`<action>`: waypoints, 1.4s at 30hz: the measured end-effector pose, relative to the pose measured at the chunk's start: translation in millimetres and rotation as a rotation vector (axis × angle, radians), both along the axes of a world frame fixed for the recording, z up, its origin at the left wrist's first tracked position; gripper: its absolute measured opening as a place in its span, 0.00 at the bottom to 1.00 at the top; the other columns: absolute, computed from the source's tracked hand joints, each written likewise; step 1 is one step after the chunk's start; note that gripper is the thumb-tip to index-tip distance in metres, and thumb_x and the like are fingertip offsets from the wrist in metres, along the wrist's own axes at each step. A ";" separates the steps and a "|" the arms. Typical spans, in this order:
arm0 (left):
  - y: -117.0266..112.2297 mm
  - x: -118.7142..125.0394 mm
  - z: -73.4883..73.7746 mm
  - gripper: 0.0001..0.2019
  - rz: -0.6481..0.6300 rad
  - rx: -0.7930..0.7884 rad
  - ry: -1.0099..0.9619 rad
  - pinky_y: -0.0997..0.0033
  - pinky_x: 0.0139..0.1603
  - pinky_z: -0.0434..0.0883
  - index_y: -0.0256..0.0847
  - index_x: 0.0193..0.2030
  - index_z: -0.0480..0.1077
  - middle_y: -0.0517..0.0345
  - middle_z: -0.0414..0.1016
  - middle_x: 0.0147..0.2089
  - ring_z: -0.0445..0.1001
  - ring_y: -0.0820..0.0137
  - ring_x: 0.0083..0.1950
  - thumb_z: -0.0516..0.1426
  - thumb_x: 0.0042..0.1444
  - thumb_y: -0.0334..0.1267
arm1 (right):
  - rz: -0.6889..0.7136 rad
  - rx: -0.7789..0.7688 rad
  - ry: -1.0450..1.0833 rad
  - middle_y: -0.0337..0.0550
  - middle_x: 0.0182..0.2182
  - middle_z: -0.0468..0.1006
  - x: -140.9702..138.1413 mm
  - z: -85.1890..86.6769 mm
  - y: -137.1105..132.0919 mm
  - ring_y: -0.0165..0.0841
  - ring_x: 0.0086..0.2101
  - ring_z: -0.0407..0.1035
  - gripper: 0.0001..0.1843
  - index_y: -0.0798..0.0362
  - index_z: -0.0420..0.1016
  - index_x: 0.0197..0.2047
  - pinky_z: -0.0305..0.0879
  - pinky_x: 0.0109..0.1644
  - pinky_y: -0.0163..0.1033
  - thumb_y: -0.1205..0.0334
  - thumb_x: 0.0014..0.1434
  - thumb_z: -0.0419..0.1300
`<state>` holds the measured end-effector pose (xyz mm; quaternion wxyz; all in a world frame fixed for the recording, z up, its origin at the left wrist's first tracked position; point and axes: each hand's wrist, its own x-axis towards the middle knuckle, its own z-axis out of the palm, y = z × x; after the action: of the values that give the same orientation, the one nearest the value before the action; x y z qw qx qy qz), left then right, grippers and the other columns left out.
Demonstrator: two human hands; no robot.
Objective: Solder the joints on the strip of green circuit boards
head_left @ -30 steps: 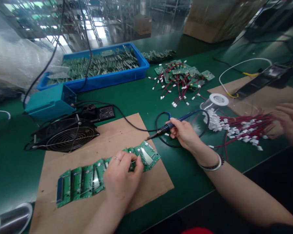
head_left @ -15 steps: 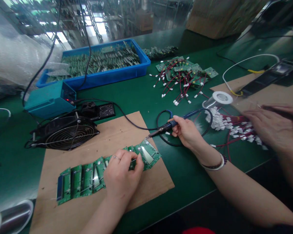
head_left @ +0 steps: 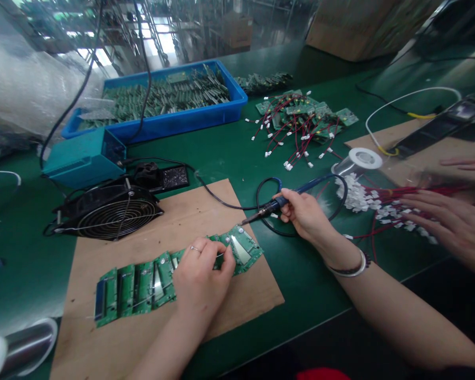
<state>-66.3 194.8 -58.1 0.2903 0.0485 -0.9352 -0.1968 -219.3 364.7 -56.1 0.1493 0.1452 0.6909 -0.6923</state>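
Observation:
A row of green circuit boards (head_left: pixel 142 282) lies on a brown cardboard sheet (head_left: pixel 206 211). My left hand (head_left: pixel 201 279) rests on the right part of that row, thumb and finger pinched on a thin solder wire (head_left: pixel 220 255). My right hand (head_left: pixel 304 214) grips a blue-handled soldering iron (head_left: pixel 273 205). Its tip hangs just above the rightmost board (head_left: pixel 241 248). The iron's black cable (head_left: pixel 221 199) loops back toward the left.
A black fan (head_left: pixel 111 214) and a teal soldering station (head_left: pixel 83 158) stand at the left. A blue tray (head_left: pixel 229 113) of boards sits behind. Boards with red wires (head_left: pixel 301 121), a solder spool (head_left: pixel 358 158) and a bundle of red leads (head_left: pixel 383 206) lie right, under another person's hands (head_left: pixel 451 221).
My hands have hardly moved; the iron tip stays by the rightmost board. The other person's hands have shifted over the red lead bundle at the right.

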 end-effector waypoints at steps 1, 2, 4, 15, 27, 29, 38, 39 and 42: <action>0.2 -0.4 0.0 0.11 0.001 0.002 -0.001 0.72 0.29 0.61 0.41 0.25 0.66 0.61 0.69 0.26 0.67 0.71 0.27 0.54 0.60 0.34 | 0.001 0.002 0.005 0.32 0.11 0.59 -0.2 -0.2 0.1 0.23 0.13 0.52 0.23 0.59 0.72 0.22 0.52 0.13 0.30 0.47 0.29 0.67; 0.3 -0.7 0.2 0.11 0.003 0.003 -0.001 0.72 0.29 0.61 0.41 0.25 0.66 0.61 0.69 0.26 0.67 0.71 0.27 0.54 0.60 0.33 | 0.006 0.003 0.009 0.32 0.11 0.59 -0.4 -0.7 0.3 0.23 0.13 0.52 0.23 0.59 0.72 0.23 0.52 0.13 0.30 0.47 0.30 0.67; 0.6 -1.1 1.0 0.11 0.004 -0.001 -0.003 0.72 0.28 0.61 0.41 0.25 0.66 0.60 0.69 0.26 0.68 0.71 0.27 0.53 0.60 0.33 | 0.021 -0.002 0.019 0.33 0.11 0.59 -1.1 -2.3 1.3 0.23 0.13 0.52 0.22 0.59 0.73 0.23 0.52 0.14 0.30 0.47 0.32 0.67; 1.2 -1.3 1.6 0.11 -0.008 -0.002 0.028 0.73 0.29 0.63 0.41 0.26 0.66 0.60 0.69 0.26 0.69 0.72 0.28 0.54 0.60 0.33 | -0.013 -0.038 0.030 0.32 0.11 0.56 -4.2 -5.1 3.3 0.23 0.14 0.51 0.19 0.58 0.72 0.23 0.51 0.14 0.29 0.50 0.37 0.67; 1.5 -1.9 -3.6 0.10 -0.008 0.016 -0.013 0.72 0.31 0.63 0.41 0.27 0.68 0.60 0.70 0.27 0.70 0.71 0.29 0.55 0.60 0.33 | 0.034 -0.022 0.021 0.32 0.12 0.57 -5.3 -7.9 5.2 0.23 0.14 0.52 0.19 0.59 0.72 0.24 0.52 0.14 0.30 0.50 0.42 0.67; 1.7 -1.9 -2.5 0.10 -0.012 0.019 0.005 0.72 0.31 0.63 0.41 0.26 0.67 0.60 0.70 0.27 0.70 0.71 0.29 0.55 0.60 0.33 | 0.017 -0.030 0.032 0.32 0.12 0.57 -5.7 -7.1 5.2 0.24 0.14 0.52 0.18 0.58 0.72 0.24 0.52 0.14 0.30 0.50 0.43 0.66; 1.6 -2.7 -3.7 0.10 -0.020 0.027 -0.003 0.72 0.30 0.63 0.41 0.26 0.67 0.60 0.70 0.27 0.69 0.71 0.29 0.54 0.60 0.33 | 0.070 -0.029 0.056 0.32 0.12 0.56 -6.0 -9.3 7.1 0.24 0.14 0.53 0.20 0.59 0.72 0.24 0.52 0.15 0.30 0.48 0.42 0.67; 1.6 -2.7 -4.0 0.10 -0.016 0.022 -0.003 0.72 0.30 0.63 0.41 0.26 0.67 0.60 0.70 0.27 0.69 0.71 0.29 0.54 0.60 0.33 | 0.073 -0.028 0.050 0.32 0.12 0.57 -5.7 -9.1 6.4 0.24 0.14 0.53 0.21 0.58 0.72 0.24 0.52 0.15 0.30 0.48 0.40 0.68; 1.6 -2.7 -3.8 0.11 -0.013 0.014 -0.010 0.72 0.30 0.64 0.41 0.26 0.67 0.60 0.70 0.27 0.69 0.71 0.29 0.54 0.60 0.33 | 0.036 -0.020 0.035 0.33 0.12 0.58 -5.2 -8.4 4.0 0.23 0.14 0.52 0.21 0.58 0.71 0.22 0.52 0.14 0.30 0.48 0.34 0.69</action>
<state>-69.0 196.4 -62.0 0.2841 0.0455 -0.9355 -0.2050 -224.5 368.7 -64.5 0.1510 0.1193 0.6891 -0.6987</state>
